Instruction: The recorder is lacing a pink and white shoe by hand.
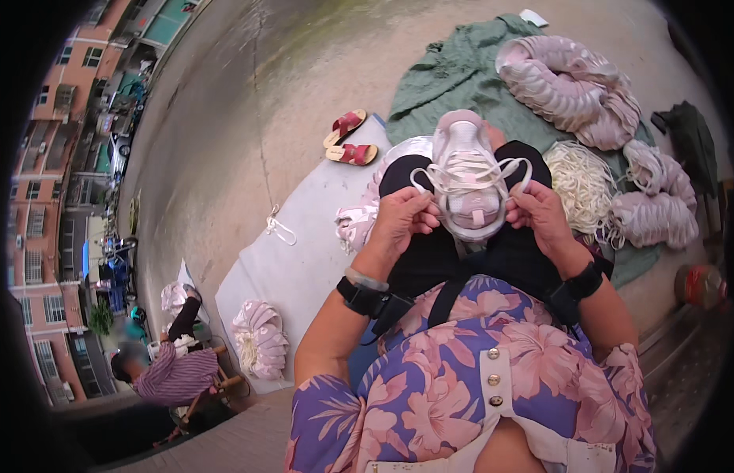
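A white and pink sneaker (467, 203) rests between my knees, over dark trousers. Cream shoelace (471, 166) crosses its upper in several rows. My left hand (406, 218) pinches one lace end, which loops out from the shoe's left side. On the other side, my right hand (539, 217) pinches the second lace end, and that part also arcs outward. Both hands are closed, close beside the shoe at about the same height. Fingertips partly cover the lace ends.
Right of my legs lies a pile of cream laces (578, 183), with bundled pinkish shoe parts (655, 219) beside it. A larger ring of them (568, 88) sits on green cloth (438, 85). Red sandals (352, 154) stand ahead. Another person (174, 378) sits at left.
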Motion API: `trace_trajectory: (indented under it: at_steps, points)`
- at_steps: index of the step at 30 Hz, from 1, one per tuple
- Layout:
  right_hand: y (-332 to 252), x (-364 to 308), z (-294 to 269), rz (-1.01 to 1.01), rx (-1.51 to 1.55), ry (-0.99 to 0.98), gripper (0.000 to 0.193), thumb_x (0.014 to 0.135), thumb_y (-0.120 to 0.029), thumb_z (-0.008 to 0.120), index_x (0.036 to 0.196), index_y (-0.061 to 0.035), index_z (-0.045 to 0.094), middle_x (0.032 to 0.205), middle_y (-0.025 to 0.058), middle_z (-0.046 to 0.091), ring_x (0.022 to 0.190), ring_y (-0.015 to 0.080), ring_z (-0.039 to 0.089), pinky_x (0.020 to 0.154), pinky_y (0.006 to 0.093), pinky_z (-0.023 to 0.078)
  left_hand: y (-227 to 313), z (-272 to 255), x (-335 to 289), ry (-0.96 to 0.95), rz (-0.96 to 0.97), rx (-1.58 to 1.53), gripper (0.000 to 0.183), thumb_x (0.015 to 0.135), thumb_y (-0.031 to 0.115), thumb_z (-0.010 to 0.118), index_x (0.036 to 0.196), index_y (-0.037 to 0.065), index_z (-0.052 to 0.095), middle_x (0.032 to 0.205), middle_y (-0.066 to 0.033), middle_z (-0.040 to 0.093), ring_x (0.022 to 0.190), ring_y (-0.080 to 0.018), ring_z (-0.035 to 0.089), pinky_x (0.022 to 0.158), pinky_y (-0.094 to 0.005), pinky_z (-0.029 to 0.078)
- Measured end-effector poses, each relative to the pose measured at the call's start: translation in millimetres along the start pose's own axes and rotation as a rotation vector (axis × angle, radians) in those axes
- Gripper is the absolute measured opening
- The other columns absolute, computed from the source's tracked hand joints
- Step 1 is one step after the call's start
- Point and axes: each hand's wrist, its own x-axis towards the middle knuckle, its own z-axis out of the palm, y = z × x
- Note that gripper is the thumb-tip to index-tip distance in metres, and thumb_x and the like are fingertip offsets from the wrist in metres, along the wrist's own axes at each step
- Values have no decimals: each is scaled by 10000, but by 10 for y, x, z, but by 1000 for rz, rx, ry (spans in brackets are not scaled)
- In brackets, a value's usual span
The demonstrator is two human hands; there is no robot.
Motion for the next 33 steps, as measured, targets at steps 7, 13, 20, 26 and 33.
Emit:
trace_trajectory:
  at_steps: [7,13,20,26,33]
  points:
    - [73,-28,-157,-129,20,101,102,862,-148,581,851,-49,602,723,5,611,568,34,544,455,159,396,-26,182,48,-37,-6,-33,141,873,116,581,918,-17,586,745,-103,643,577,-145,626,483,-221,503]
    - [137,101,-144,-227,-23,108,114,878,-151,589,898,-44,619,724,-32,583,593,11,512,468,154,371,-34,152,99,-37,22,-33,159,892,115,545,974,-21,553,769,-88,634,599,-126,605,505,-221,477]
    - [215,231,-80,-452,-132,125,128,876,-136,595,879,-13,630,720,-25,577,629,32,487,550,189,407,-9,160,100,-21,13,-49,153,895,118,544,967,-17,558,758,-87,636,586,-128,607,493,-219,479]
    - [229,221,-70,-421,-192,199,63,796,-50,614,826,2,637,652,-19,579,620,31,490,558,206,431,-65,153,69,43,51,231,176,886,185,583,870,10,585,717,-78,632,542,-122,608,445,-195,470]
    - [253,303,-82,-465,-339,221,71,810,-53,593,835,4,627,688,25,604,615,70,521,570,231,440,-75,129,113,33,70,259,163,892,179,569,854,21,577,705,-71,628,522,-109,590,438,-191,449]
